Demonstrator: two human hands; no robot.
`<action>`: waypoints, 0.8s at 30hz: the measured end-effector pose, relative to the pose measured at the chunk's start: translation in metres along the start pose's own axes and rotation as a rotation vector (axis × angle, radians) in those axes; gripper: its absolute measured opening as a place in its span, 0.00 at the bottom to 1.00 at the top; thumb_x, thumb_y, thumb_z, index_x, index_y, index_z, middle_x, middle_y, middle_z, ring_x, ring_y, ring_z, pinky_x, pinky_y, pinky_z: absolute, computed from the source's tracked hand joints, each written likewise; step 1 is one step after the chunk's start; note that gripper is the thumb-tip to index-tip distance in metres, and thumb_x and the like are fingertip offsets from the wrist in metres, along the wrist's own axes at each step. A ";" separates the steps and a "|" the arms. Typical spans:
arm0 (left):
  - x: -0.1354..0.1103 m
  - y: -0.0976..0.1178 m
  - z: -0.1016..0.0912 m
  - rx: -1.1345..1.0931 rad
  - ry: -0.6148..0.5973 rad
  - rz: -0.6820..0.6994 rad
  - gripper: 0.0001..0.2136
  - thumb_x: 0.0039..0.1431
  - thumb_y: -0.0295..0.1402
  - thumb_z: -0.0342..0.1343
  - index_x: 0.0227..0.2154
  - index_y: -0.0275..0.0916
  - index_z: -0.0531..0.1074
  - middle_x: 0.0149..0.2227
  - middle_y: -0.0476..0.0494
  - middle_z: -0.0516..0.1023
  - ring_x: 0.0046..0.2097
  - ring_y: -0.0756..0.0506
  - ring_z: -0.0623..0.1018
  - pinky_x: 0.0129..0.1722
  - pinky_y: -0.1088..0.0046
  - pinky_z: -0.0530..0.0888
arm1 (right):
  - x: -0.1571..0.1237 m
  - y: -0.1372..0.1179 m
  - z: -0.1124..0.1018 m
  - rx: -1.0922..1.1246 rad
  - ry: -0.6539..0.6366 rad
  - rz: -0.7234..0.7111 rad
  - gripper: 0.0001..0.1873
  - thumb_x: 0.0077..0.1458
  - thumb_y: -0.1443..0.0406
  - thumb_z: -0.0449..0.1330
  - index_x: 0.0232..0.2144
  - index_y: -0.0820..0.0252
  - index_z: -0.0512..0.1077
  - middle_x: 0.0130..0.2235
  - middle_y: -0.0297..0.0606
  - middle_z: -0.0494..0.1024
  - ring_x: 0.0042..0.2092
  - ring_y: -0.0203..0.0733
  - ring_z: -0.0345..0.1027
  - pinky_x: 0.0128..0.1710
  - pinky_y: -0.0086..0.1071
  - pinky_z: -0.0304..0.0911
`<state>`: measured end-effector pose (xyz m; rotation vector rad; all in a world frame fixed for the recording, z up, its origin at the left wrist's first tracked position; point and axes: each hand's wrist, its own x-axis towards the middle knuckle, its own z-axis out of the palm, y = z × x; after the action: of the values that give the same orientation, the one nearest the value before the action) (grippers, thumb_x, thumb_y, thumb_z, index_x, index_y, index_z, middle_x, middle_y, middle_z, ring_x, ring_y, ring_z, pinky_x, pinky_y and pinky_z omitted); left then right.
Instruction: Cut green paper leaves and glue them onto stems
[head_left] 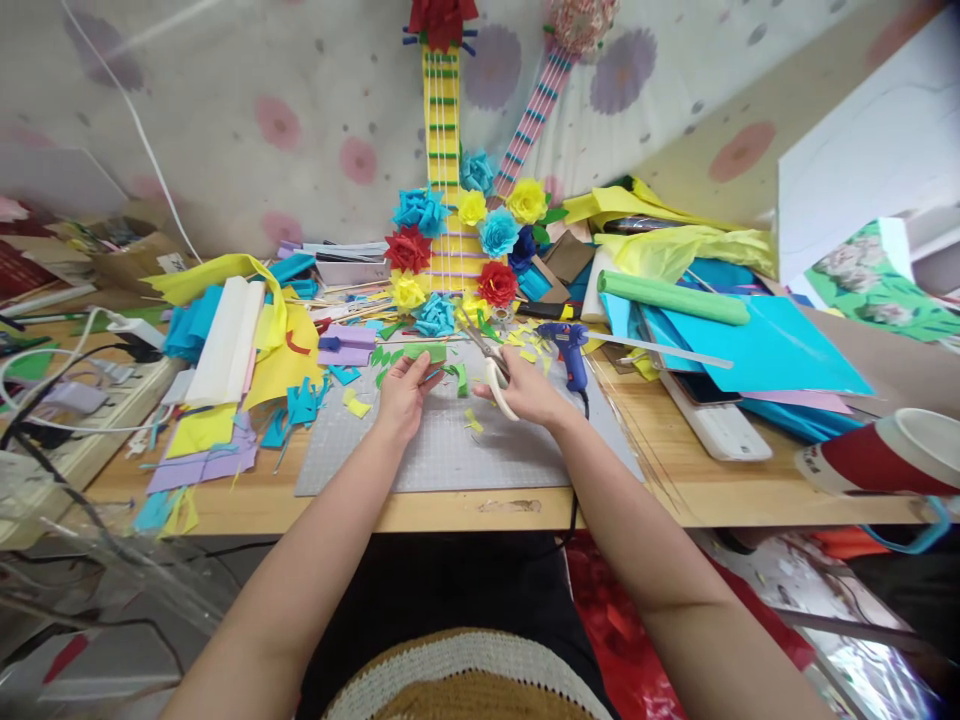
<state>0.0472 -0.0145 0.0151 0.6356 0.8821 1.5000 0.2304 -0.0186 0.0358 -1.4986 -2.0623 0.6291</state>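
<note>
Between the thumb and fingers of my left hand [406, 390] is a small strip of green paper [427, 352]. My right hand [529, 388] grips a pair of scissors [496, 378] by their white handles, with the metal blades pointing up and to the left, apart from the green strip. Both hands are over a grey cutting mat [450, 460]. Cut green leaf shapes [384, 357] lie just beyond my left hand. A curled green scrap [460, 380] and yellow bits rest between the two hands.
A blue glue gun [570, 352] stands right of the scissors, its cord running down the mat. Behind is a yellow paper guitar [444, 130] with paper flowers. Coloured paper [772, 345] and a red-and-white cup [885, 455] are at right. A power strip [97, 430] sits at left.
</note>
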 end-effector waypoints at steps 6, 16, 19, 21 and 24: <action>0.002 0.002 -0.003 -0.132 -0.035 0.002 0.12 0.39 0.32 0.66 0.26 0.38 0.69 0.29 0.52 0.78 0.33 0.52 0.77 0.43 0.71 0.72 | -0.004 -0.006 0.001 -0.223 -0.189 -0.092 0.20 0.47 0.50 0.56 0.32 0.58 0.60 0.34 0.38 0.70 0.33 0.39 0.61 0.29 0.29 0.50; -0.001 -0.003 -0.001 -0.050 -0.107 0.014 0.12 0.38 0.33 0.67 0.27 0.37 0.71 0.30 0.51 0.77 0.32 0.52 0.76 0.38 0.73 0.74 | -0.004 -0.010 0.005 -0.212 -0.227 -0.089 0.21 0.48 0.48 0.55 0.35 0.58 0.60 0.35 0.39 0.72 0.33 0.39 0.63 0.29 0.29 0.50; -0.001 -0.003 0.000 -0.036 -0.103 0.007 0.11 0.39 0.32 0.66 0.27 0.37 0.71 0.30 0.51 0.77 0.33 0.52 0.76 0.38 0.73 0.74 | -0.004 -0.010 0.005 -0.206 -0.229 -0.072 0.21 0.48 0.48 0.55 0.35 0.58 0.61 0.34 0.38 0.72 0.32 0.39 0.63 0.28 0.29 0.50; -0.001 -0.003 0.000 -0.042 -0.103 0.002 0.11 0.39 0.32 0.66 0.26 0.37 0.71 0.30 0.51 0.77 0.32 0.52 0.76 0.37 0.74 0.74 | -0.004 -0.010 0.005 -0.207 -0.225 -0.069 0.21 0.47 0.48 0.55 0.35 0.58 0.61 0.34 0.38 0.72 0.31 0.39 0.62 0.28 0.28 0.50; -0.001 -0.003 -0.001 -0.059 -0.108 -0.009 0.11 0.39 0.32 0.66 0.26 0.37 0.71 0.29 0.51 0.77 0.32 0.52 0.76 0.35 0.75 0.74 | -0.003 -0.009 0.005 -0.218 -0.217 -0.068 0.21 0.47 0.47 0.55 0.34 0.58 0.62 0.33 0.38 0.72 0.31 0.39 0.62 0.28 0.28 0.49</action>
<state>0.0481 -0.0160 0.0126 0.6620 0.7551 1.4639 0.2216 -0.0247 0.0371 -1.5268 -2.4035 0.5772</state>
